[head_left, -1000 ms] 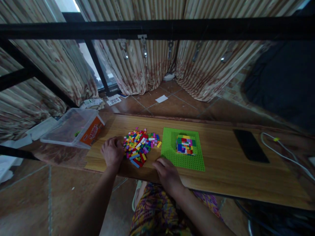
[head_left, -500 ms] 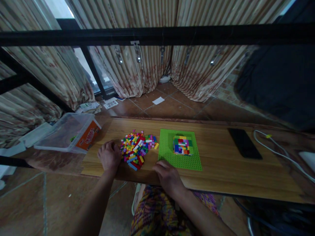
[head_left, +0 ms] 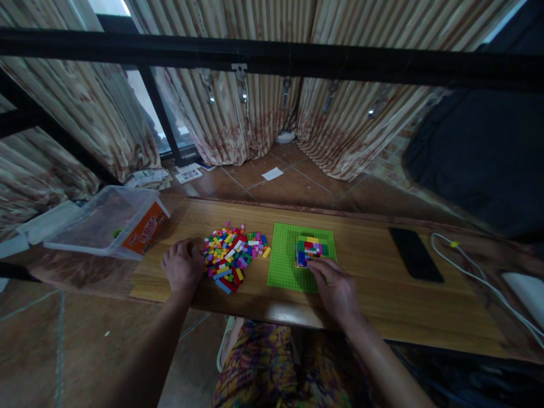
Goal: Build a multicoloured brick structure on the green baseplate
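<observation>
Head view: a green plate (head_left: 283, 269) lies flat on the table (head_left: 369, 277), and a many-coloured build (head_left: 309, 247) of small bricks stands on it, toward the plate's right side. The right hand (head_left: 338, 286) reaches over the plate's near right corner, thumb and fingers drawn together at the near edge of the build and covering part of it; whether a brick is pinched between them cannot be told. Left of the plate, apart from it, is a loose pile (head_left: 232, 252) of bricks, with a few longer ones at its near end. The left hand (head_left: 183, 265) is at the far side of that pile from the plate, palm down with fingers curled beside the bricks; its fingertips are too unclear to tell whether it grips anything. Farther left of the plate, beyond the left hand, sits a clear box (head_left: 91, 229) with an orange label (head_left: 147, 226). Well to the right of the plate lies a black slab (head_left: 415, 254), with a white cable (head_left: 474, 275) past it. Beyond the plate, a white paper (head_left: 272, 174) is on the floor before the curtains (head_left: 263, 122).
</observation>
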Demonstrator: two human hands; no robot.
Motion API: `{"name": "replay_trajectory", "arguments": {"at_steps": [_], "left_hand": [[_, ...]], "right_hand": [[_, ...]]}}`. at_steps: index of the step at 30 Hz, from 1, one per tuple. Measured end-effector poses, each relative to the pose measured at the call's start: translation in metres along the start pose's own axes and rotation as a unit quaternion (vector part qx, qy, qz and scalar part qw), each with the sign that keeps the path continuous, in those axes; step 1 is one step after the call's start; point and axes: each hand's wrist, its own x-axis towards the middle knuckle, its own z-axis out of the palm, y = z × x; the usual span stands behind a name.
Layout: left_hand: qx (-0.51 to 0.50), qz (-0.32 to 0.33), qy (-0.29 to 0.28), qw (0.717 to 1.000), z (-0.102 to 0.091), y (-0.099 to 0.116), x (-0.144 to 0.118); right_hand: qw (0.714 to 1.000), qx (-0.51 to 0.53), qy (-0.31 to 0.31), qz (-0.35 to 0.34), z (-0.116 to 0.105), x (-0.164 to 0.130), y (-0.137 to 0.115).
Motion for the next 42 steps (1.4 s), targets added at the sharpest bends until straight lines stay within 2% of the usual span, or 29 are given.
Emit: {"name": "replay_trajectory", "arguments": {"at_steps": [12,17,25,36,38,42], "left_hand": [[-0.001,-0.004,0.01,1.0,0.007,-0.005,0.0],[-0.011,-0.007,0.01,1.0,0.007,-0.004,0.0],[-0.01,-0.016,0.008,1.0,0.007,-0.003,-0.001],[-0.019,-0.007,0.012,1.0,0.008,-0.005,-0.001],[-0.022,-0.011,0.008,1.0,0.008,-0.004,-0.001],[-0.02,-0.015,0.008,1.0,0.007,-0.003,-0.001]], "right_hand": [[0.999,-0.048,-0.014,-0.02,0.007,0.006,0.002],[0.998,-0.057,0.007,-0.009,0.006,0.006,0.002],[0.998,-0.058,0.006,-0.021,0.006,0.004,0.003],[0.997,-0.063,-0.038,-0.019,0.007,0.015,0.002],[0.997,-0.064,-0.024,-0.021,0.006,0.013,0.002],[0.997,-0.06,0.042,-0.01,0.004,0.003,-0.008]]}}
